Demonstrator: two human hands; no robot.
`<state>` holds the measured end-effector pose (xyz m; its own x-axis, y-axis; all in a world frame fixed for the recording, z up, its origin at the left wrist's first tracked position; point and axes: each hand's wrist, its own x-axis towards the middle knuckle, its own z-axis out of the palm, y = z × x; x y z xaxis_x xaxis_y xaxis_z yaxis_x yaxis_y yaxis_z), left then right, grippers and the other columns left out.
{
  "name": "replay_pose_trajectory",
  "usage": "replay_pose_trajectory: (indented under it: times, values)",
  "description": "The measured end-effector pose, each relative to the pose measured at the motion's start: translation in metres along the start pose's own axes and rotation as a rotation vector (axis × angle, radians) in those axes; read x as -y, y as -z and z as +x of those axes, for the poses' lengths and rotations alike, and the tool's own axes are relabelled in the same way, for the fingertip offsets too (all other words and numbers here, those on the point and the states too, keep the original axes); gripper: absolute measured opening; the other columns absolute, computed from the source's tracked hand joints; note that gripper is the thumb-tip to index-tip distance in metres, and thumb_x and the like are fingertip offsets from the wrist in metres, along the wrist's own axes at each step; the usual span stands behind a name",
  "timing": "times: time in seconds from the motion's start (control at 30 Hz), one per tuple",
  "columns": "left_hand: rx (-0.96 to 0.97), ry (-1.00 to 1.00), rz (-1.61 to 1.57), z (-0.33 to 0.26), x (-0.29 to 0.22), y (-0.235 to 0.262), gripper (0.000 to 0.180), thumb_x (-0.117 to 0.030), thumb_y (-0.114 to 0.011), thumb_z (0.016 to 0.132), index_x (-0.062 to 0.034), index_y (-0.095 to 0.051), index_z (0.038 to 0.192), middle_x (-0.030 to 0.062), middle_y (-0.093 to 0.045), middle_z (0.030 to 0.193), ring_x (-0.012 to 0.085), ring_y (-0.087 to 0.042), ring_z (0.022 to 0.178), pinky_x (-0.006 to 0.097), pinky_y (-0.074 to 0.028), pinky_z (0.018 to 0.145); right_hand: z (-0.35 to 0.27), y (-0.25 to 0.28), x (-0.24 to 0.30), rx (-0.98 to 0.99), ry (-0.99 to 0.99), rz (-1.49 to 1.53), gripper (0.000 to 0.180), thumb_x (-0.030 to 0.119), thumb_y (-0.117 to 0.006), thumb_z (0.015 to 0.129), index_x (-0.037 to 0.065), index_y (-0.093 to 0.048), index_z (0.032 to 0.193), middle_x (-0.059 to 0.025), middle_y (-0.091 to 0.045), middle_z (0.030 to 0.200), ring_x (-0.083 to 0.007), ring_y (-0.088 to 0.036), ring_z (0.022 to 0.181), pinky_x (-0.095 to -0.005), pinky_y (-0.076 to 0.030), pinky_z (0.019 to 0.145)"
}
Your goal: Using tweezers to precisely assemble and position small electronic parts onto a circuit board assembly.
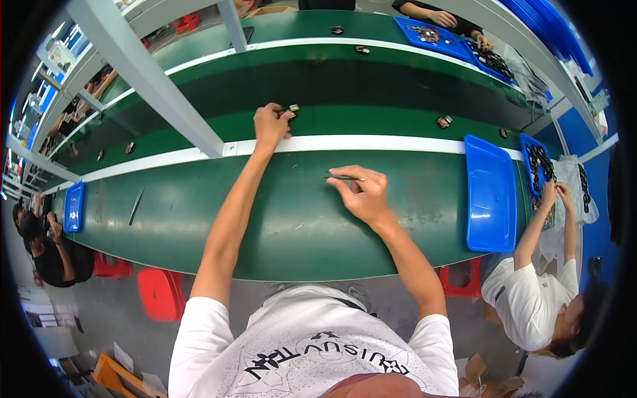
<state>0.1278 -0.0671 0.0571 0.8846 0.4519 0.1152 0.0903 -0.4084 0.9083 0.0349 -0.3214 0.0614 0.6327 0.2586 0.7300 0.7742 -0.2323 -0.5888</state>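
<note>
My left hand (269, 128) reaches over the white rail onto the dark green belt. Its fingers are closed on a small electronic part (292, 108) with black, yellow and pale bits, partly hidden by the fingers. Over the near green table, my right hand (365, 194) grips a pair of metal tweezers (344, 177), their tips pointing left. A second slim pair of tweezers (136, 205) lies on the table to the left.
A blue tray (491, 228) stands on the right of the table, and a smaller blue tray (73, 207) at the left end. Small parts (444, 122) lie spaced along the belt. A grey post (152, 76) rises left of my left arm. Co-workers sit right, left and opposite.
</note>
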Motion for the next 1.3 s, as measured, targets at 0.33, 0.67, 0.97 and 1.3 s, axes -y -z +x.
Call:
replay_pose_trajectory:
  times: [0.33,0.67,0.97,1.3]
  values:
    - [-0.151,-0.489,0.096,-0.102,0.018,0.001,0.022,-0.002,-0.070,0.086,-0.0014,-0.067,0.108,0.0120,-0.064,0.093,0.0196,-0.059,0.062,0.034,-0.049,0.060,-0.005,-0.005,0.001,0.029,0.111,-0.084,0.013,0.008,-0.084,0.077,0.008,-0.073,0.085,-0.0030,-0.077,0.085,-0.0178,-0.067,0.057,-0.0277,-0.048,0.053]
    - [-0.099,-0.503,-0.031,-0.120,0.017,0.000,0.009,-0.002,-0.065,0.087,0.0013,-0.068,0.095,0.0176,-0.066,0.091,0.0386,-0.066,0.082,0.045,-0.053,0.073,-0.007,-0.004,0.002,0.066,0.028,-0.079,0.015,-0.004,-0.082,0.077,0.003,-0.076,0.089,-0.0087,-0.076,0.085,-0.0102,-0.051,0.048,-0.0243,-0.035,0.043]
    - [-0.125,-0.430,-0.176,-0.116,0.024,-0.005,0.007,0.003,-0.064,0.086,0.0028,-0.068,0.091,0.0151,-0.065,0.084,0.0285,-0.062,0.068,0.039,-0.049,0.063,-0.013,0.001,-0.005,0.097,-0.080,-0.071,0.010,-0.002,-0.077,0.086,0.000,-0.074,0.096,-0.0087,-0.077,0.097,-0.0091,-0.062,0.062,-0.0214,-0.038,0.049]
    - [-0.128,-0.427,-0.127,-0.119,0.033,-0.007,0.009,0.005,-0.063,0.085,0.0031,-0.068,0.093,0.0145,-0.065,0.086,0.0295,-0.064,0.071,0.039,-0.050,0.065,-0.012,-0.006,-0.002,0.081,-0.029,-0.023,0.011,-0.004,-0.078,0.084,-0.001,-0.073,0.093,-0.0102,-0.077,0.093,-0.0093,-0.056,0.055,-0.0219,-0.033,0.043]
